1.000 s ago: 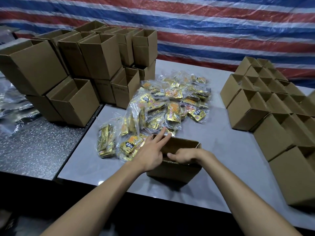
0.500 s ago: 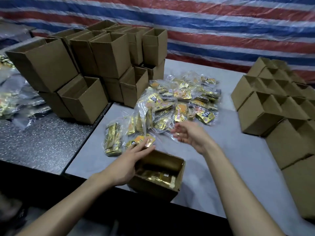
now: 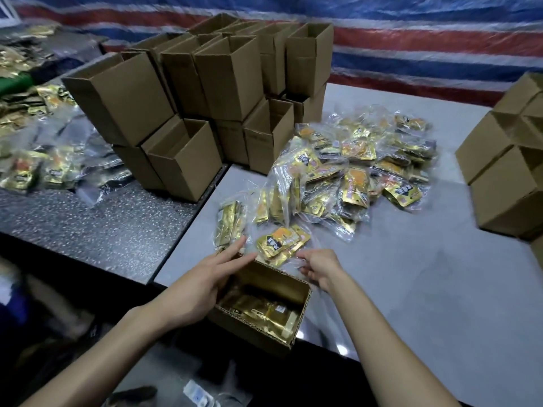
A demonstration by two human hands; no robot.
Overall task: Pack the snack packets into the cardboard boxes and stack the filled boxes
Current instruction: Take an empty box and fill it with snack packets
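Steadying the open box (image 3: 249,337) is your left hand's (image 3: 202,284) job right now. Its fingers are out straight and lie flat along the box's left wall and far corner, gripping nothing. Your right hand (image 3: 318,270) is just past the box's far right corner, fingers bent toward the clear wrap of the nearest snack packet (image 3: 283,243). I cannot tell if it has hold of the wrap or is only touching it. That packet lies on the grey table (image 3: 411,289), right by the box's far rim. The box sits at the near edge of the table and already has gold packets (image 3: 264,314) lying in the bottom. To do this well, pinch the packet itself, not just the loose wrap, which looks slippery. Lift it over the rim and lay it flat on the ones inside. Press on the box so it does not tip off the edge. The big pile of packets (image 3: 352,171) is further back, empty boxes (image 3: 205,98) are stacked back left, and more boxes (image 3: 499,177) stand on the right.
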